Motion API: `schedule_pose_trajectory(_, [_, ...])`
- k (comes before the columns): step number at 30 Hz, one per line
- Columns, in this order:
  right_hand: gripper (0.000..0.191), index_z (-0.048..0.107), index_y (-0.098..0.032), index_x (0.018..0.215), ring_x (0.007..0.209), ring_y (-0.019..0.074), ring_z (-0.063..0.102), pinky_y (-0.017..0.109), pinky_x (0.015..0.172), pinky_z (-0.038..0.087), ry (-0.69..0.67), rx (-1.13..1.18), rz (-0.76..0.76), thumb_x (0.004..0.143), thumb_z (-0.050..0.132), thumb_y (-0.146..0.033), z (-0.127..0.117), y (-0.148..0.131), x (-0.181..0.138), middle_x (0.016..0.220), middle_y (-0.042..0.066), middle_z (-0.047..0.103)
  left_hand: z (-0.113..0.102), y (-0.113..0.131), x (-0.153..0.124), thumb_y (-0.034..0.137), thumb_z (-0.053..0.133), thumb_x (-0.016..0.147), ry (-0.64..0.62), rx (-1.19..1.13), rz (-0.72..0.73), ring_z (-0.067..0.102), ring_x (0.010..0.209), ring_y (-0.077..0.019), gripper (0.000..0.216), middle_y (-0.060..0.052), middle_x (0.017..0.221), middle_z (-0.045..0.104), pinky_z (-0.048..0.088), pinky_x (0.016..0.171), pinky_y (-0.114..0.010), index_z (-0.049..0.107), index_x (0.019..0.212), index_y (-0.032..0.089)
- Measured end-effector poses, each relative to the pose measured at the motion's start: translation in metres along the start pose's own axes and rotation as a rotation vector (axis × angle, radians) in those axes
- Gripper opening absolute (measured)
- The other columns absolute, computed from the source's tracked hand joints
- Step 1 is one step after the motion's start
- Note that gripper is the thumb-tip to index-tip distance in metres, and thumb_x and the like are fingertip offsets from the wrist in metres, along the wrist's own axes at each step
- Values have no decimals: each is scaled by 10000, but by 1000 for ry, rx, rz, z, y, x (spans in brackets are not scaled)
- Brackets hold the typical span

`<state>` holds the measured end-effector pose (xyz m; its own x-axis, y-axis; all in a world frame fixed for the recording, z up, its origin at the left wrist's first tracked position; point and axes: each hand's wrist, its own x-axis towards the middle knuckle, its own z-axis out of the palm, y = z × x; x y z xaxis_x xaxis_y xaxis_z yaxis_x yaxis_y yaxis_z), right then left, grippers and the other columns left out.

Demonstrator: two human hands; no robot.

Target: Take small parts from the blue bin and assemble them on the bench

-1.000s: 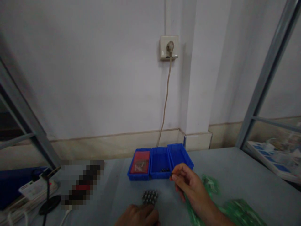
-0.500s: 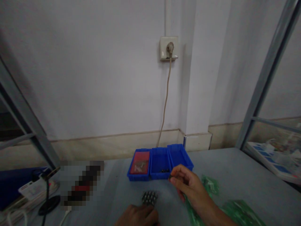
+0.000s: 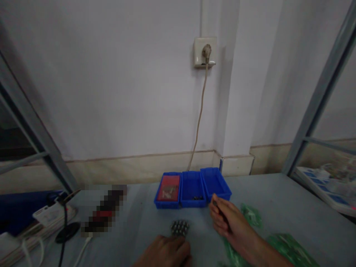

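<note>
At the bottom, my left hand lies with curled fingers at the near edge of a tight cluster of small shiny metal pieces. Whatever is under those fingers is hidden. My right hand is closed in a pinch just in front of the blue bins. A tiny dark bit shows at its fingertips, too small to name. The middle blue bin holds a few small dark metal pieces near its front. In the left blue bin lies a red sheet or bag with small light pieces on it.
The right blue bin adjoins the middle one. Green plastic bags lie right of my right arm, with a smaller green bag behind. Cables and a black round base are at left. A white tray stands far right.
The whole view has shifted slightly. My right hand has moved a little right relative to the bins, and its fingers have curled in more. My left hand stays by the metal cluster.
</note>
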<state>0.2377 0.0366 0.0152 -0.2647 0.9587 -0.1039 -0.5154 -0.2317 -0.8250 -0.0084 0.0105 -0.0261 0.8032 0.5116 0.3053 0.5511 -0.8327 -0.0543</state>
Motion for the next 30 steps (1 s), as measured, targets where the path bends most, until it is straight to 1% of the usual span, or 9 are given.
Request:
schedule_pose_trajectory(3, [491, 528, -181, 700, 411, 28, 186, 163, 365, 208, 16, -12, -34, 850, 776, -577, 2, -3, -3, 530, -102, 354, -9, 5, 2, 146, 643, 905, -41, -10, -4, 666, 649, -149, 178, 52, 819, 667, 484, 552, -239, 489, 917, 233])
schedule_pose_trajectory(7, [415, 586, -183, 834, 455, 45, 315, 158, 375, 269, 86, -112, -113, 859, 771, -554, 5, -5, -8, 677, -54, 501, -20, 8, 6, 166, 636, 931, -84, -37, -36, 672, 666, -155, 152, 47, 846, 673, 501, 591, -250, 498, 932, 231])
schedule_pose_trajectory(13, [319, 623, -221, 945, 603, 140, 523, 215, 421, 407, 138, -556, -352, 908, 710, -526, 6, -3, -11, 788, -7, 573, -23, 8, 6, 169, 592, 960, -93, -64, -38, 661, 677, -142, 110, 34, 843, 670, 489, 606, -231, 502, 926, 221])
schedule_pose_trajectory(17, [130, 662, -231, 947, 774, 174, 598, 263, 606, 470, 151, -867, -557, 952, 677, -360, 5, -1, -15, 872, 15, 614, -22, 6, 7, 193, 585, 975, -122, -64, -35, 669, 676, -148, 87, 25, 852, 677, 491, 602, -239, 512, 936, 220])
schedule_pose_trajectory(19, [78, 665, -232, 928, 822, 180, 605, 281, 677, 475, 142, -927, -611, 941, 685, -307, 4, -2, -16, 893, 16, 621, -23, 6, 7, 195, 588, 974, -131, -65, -40, 681, 686, -155, 91, 20, 852, 681, 494, 601, -245, 515, 926, 218])
schedule_pose_trajectory(22, [133, 650, -235, 939, 688, 154, 565, 260, 570, 459, 141, -825, -502, 909, 722, -343, 4, -2, -15, 823, -10, 571, -23, 6, 7, 182, 602, 963, -143, -76, -46, 692, 706, -163, 92, 18, 862, 685, 500, 609, -252, 523, 932, 217])
schedule_pose_trajectory(25, [242, 622, -234, 968, 551, 122, 491, 231, 439, 408, 64, -602, -350, 905, 719, -446, 6, -3, -12, 783, -25, 562, -22, 5, 7, 174, 594, 967, -138, -83, -43, 687, 706, -163, 87, 14, 873, 685, 500, 614, -256, 523, 943, 217])
schedule_pose_trajectory(27, [280, 615, -232, 1002, 536, 114, 475, 216, 421, 392, 24, -460, -286, 932, 674, -496, 7, -4, -10, 798, -12, 609, -22, 5, 7, 183, 590, 973, -133, -86, -41, 681, 696, -163, 90, 14, 870, 681, 497, 611, -258, 517, 933, 217])
schedule_pose_trajectory(30, [297, 628, -219, 1037, 507, 90, 432, 188, 410, 337, 39, -309, -203, 945, 662, -499, 8, -5, -10, 737, -25, 588, -24, 5, 7, 184, 584, 978, -138, -97, -41, 675, 690, -159, 94, 17, 857, 674, 488, 608, -254, 515, 923, 216])
